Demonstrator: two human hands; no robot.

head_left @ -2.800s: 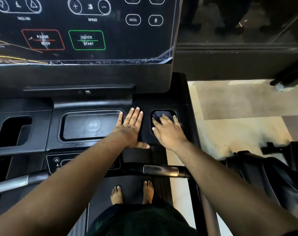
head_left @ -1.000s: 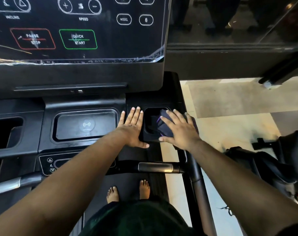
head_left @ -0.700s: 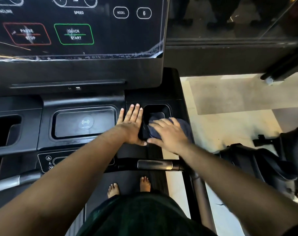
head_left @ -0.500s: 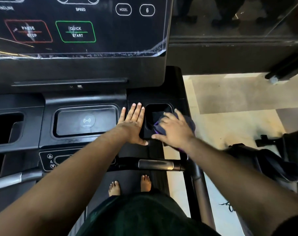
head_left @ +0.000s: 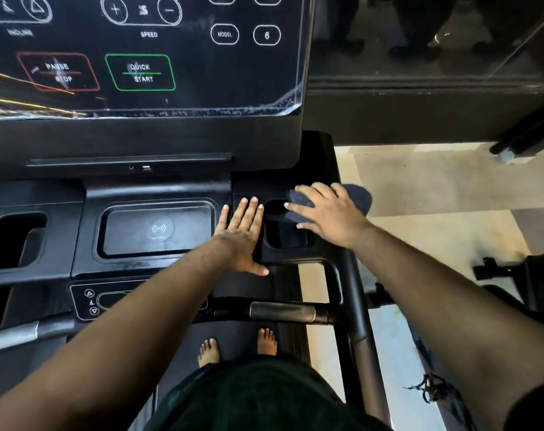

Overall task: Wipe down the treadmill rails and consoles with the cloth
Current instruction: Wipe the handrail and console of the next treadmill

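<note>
Seen from the head camera, a square black cup-holder recess (head_left: 284,234) sat at the right edge of the black plastic treadmill console tray (head_left: 158,194), pale floor tile (head_left: 435,194) open beyond. The right hand (head_left: 330,216), fingers spread flat, pressed a dark blue cloth (head_left: 356,197) onto the recess's far rim. The left hand (head_left: 242,231) lay flat, fingers straight, just beside the recess.

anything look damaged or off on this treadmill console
Yes: the clear film over the console screen looks worn, with a ragged whitish residue line along its bottom edge and lower right corner. Otherwise the right hand presses the dark cloth by the cup holder.
</note>
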